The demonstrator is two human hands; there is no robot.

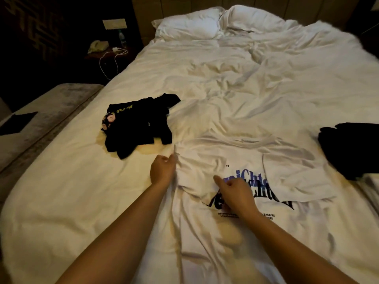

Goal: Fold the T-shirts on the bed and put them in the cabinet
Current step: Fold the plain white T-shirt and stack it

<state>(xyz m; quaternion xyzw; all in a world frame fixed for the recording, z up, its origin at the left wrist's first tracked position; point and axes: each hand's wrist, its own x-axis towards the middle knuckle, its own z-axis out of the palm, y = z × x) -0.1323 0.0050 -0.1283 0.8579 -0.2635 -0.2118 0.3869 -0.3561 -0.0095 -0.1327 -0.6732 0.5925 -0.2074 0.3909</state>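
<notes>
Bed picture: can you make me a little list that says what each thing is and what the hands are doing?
white T-shirt: spread printed side up on the bed, right sleeve folded in
left hand: pinches the shirt's left edge
right hand: grips the cloth over the print
black T-shirt: crumpled, to the left
dark garment: at right edge
pillows: at the head
folding: begun, not finished

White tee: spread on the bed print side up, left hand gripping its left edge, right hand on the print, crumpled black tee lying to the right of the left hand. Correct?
Not quite. In the head view the crumpled black tee lies up and to the left of the left hand, not to its right. The rest holds: the white tee is spread print side up on the bed, the left hand grips its left edge and the right hand is on the print.
</notes>
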